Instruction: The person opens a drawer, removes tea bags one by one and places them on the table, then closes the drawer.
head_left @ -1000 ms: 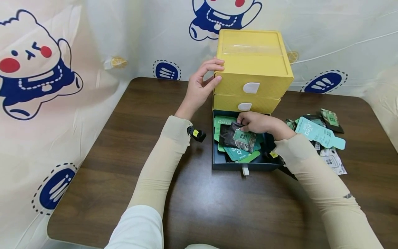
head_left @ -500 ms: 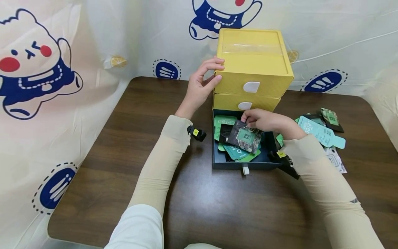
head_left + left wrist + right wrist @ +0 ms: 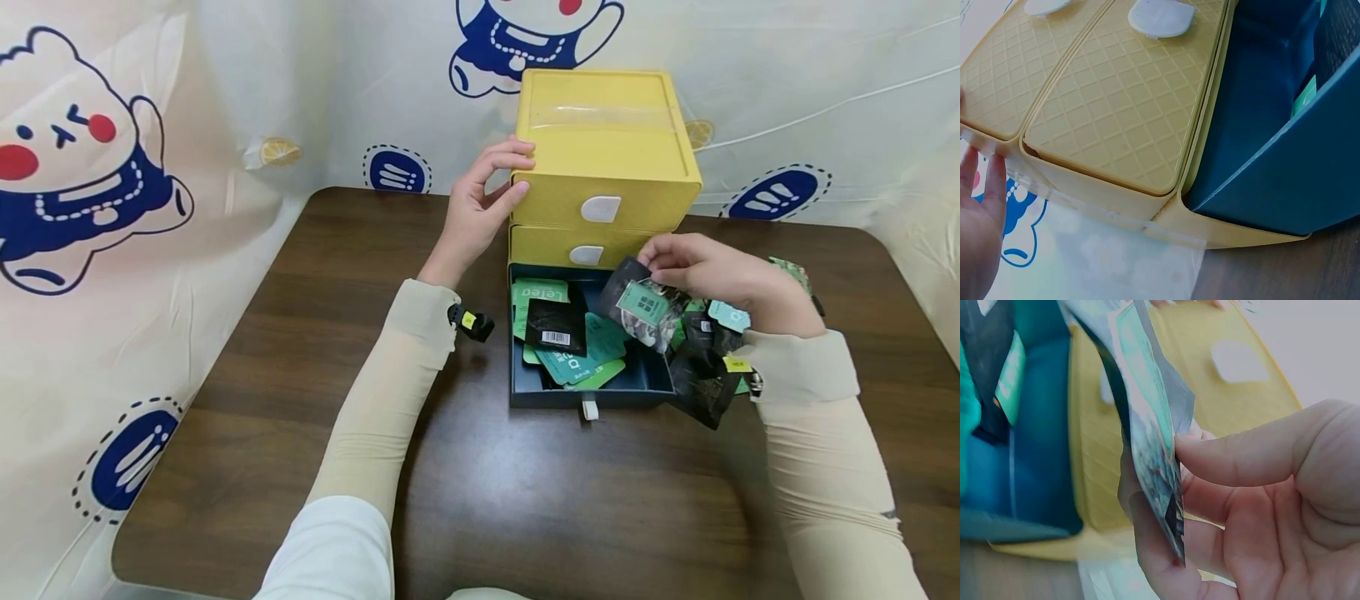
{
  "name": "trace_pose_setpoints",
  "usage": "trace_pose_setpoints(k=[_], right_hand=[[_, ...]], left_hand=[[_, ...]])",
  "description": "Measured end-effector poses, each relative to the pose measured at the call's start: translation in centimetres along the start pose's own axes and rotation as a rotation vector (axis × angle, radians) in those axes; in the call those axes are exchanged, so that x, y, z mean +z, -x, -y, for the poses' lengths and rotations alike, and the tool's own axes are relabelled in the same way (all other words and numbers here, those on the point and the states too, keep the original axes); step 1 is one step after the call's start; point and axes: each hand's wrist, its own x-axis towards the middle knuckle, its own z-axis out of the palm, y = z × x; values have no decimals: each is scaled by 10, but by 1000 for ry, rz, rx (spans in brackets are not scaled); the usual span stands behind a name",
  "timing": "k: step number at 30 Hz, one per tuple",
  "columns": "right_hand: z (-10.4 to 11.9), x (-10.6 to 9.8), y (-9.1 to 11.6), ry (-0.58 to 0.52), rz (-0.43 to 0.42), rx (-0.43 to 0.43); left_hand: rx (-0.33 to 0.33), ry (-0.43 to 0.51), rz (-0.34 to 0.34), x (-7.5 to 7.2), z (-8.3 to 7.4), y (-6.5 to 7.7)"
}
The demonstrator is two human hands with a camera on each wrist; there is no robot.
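My right hand point(image 3: 723, 275) pinches a dark flat sachet point(image 3: 643, 304) with a green label, thumb on one face and fingers behind, as the right wrist view shows point(image 3: 1147, 400). It hangs over the right edge of the pulled-out bottom drawer point(image 3: 630, 401), whose inside is dark blue. In that drawer lie a black sachet point(image 3: 556, 327) with a barcode and several green packets point(image 3: 603, 337). My left hand point(image 3: 476, 208) rests against the left side of the yellow drawer box point(image 3: 607, 142), fingers by its top front corner; the left wrist view shows part of that hand point(image 3: 982, 219).
More packets, among them a black sachet point(image 3: 703, 383) and a light-blue one point(image 3: 729, 316), lie right of the drawer, partly behind my right arm. Two upper drawers with white tabs point(image 3: 602, 209) are closed. A printed curtain point(image 3: 315, 92) hangs behind the brown table point(image 3: 337, 250).
My right hand has lifted the sachet out of the drawer's pile and carried it right, uncovering the black sachet with the barcode. My left hand has stayed on the box.
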Motion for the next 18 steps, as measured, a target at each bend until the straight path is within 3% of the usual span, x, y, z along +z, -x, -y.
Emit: trace_pose_setpoints(k=[8, 18], right_hand=[[-21, -24, 33, -44, -128, 127], [-78, -41, 80, -176, -234, 236]], left_hand=[[-5, 2, -5, 0, -1, 1], [-5, 3, -6, 0, -2, 0]])
